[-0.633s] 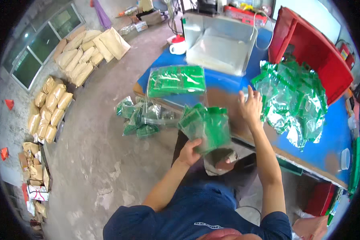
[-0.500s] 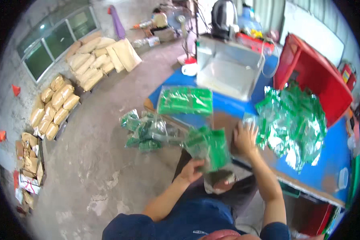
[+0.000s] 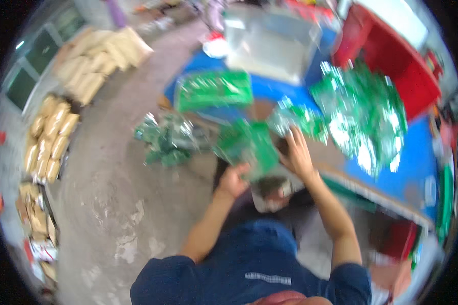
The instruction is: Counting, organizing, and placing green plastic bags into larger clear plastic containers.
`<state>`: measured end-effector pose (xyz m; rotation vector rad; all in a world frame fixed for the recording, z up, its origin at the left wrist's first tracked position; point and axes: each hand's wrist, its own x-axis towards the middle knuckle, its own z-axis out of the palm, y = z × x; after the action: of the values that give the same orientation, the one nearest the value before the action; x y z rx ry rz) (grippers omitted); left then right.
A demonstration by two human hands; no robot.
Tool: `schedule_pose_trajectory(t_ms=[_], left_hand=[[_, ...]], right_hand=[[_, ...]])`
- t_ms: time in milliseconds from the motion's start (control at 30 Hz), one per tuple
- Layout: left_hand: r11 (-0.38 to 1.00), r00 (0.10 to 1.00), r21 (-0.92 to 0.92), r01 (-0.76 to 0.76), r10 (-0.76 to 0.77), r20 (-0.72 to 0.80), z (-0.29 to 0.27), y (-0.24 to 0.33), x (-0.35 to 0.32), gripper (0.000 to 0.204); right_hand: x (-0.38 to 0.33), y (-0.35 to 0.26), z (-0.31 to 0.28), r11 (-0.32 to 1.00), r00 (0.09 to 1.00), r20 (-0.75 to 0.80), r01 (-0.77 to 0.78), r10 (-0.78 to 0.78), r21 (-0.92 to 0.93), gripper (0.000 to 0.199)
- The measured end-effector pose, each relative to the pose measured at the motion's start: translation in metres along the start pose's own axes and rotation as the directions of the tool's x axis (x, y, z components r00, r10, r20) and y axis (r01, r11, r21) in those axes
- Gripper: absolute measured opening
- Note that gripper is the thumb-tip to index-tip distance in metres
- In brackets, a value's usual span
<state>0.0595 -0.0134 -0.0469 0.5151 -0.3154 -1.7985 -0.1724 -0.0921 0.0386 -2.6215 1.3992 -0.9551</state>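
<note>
My left hand (image 3: 234, 180) is closed on the lower edge of some green-and-clear plastic bags (image 3: 262, 147), held over my lap at the table's near edge. Blur hides how many there are. My right hand (image 3: 299, 155) is just right of them, fingers stretched out and thumb apart. Its fingertips reach the near side of another clear-and-green bag (image 3: 290, 119) on the table; whether they touch it is too blurred to tell. Beyond my left hand a packed green bundle in clear wrap (image 3: 216, 89) lies on the table. A large heap of loose green bags (image 3: 364, 117) spreads to the right.
A red crate (image 3: 417, 89) lies tipped behind the heap on the blue table (image 3: 412, 173). A metal tray (image 3: 269, 48) stands at the back. More green bags in clear plastic (image 3: 170, 140) are left of the table. Brown sacks (image 3: 51, 137) line the left wall.
The whole view has tilted, so everything sits higher in it. My right hand has drawn back from the loose bag toward the held bags. My left hand keeps its hold.
</note>
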Motion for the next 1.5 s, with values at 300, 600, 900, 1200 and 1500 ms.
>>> schedule_pose_trajectory(t_ms=[300,600,900,1200,1500], left_hand=[[0.995,0.998,-0.084,0.057,-0.059,-0.031,0.036,0.003,0.008,0.051],[0.986,1.000,0.165,0.026,-0.023,-0.021,-0.004,0.001,-0.023,0.064],[0.960,0.953,-0.169,0.222,-0.177,0.245,0.022,-0.001,-0.006,0.050],[0.957,0.965,-0.199,0.213,-0.174,0.194,0.033,-0.033,0.010,0.047],[0.971,0.978,-0.199,0.129,-0.091,0.187,0.013,-0.024,-0.009,0.054]], right_hand=[[0.003,0.014,-0.027,0.945,0.975,0.067,-0.224,0.214,0.238,0.034],[-0.016,0.012,-0.024,0.997,0.997,0.067,0.044,-0.048,0.069,0.068],[-0.044,0.007,-0.026,0.851,0.909,-0.180,-0.261,0.375,0.456,0.027],[0.007,0.064,-0.068,0.730,0.701,-0.230,-0.590,0.675,0.345,0.049],[-0.007,0.061,-0.009,0.853,0.901,0.022,-0.402,0.433,-0.332,0.054]])
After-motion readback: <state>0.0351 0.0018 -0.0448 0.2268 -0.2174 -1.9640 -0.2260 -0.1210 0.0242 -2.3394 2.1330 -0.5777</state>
